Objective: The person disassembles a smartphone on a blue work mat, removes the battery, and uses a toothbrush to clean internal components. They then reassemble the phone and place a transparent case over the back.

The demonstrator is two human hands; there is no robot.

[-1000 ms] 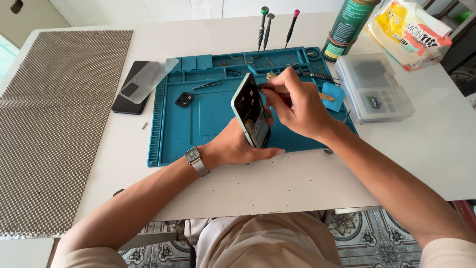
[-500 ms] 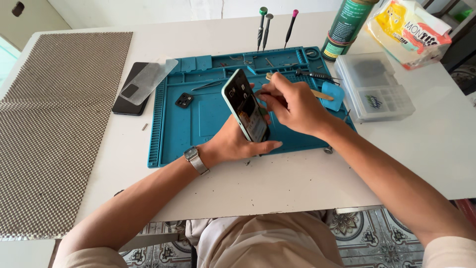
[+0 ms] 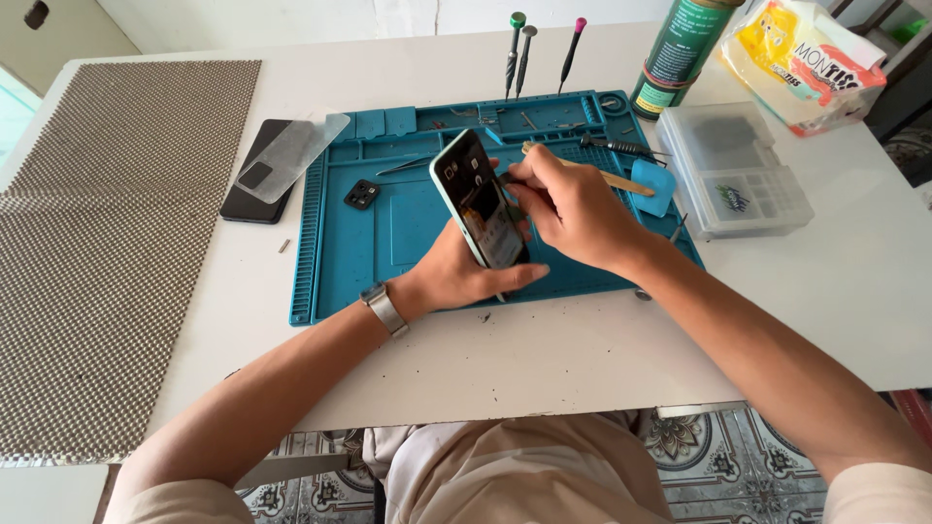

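The left grip (image 3: 466, 277) holds a phone (image 3: 481, 199) tilted above a work mat (image 3: 349, 262) on the desk (image 3: 544, 359); the right grip (image 3: 573, 209) touches the phone's right edge, a stick (image 3: 621, 180) in its fingers. Left of the grips, a small camera part (image 3: 362, 194) lies on the mat; farther left, another phone (image 3: 254, 184) lies under a clear cover (image 3: 296, 150). Behind stand three screwdrivers (image 3: 524, 53). Right lies a parts box (image 3: 733, 170), with a can (image 3: 680, 49) and a bag (image 3: 801, 58) behind it.

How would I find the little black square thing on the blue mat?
Start at the blue mat in the middle of the white table. Look left of the phone held up in the left hand: the small black square part lies alone on the mat's flat area. Unlike the thin tools nearby, it is chunky and dark.
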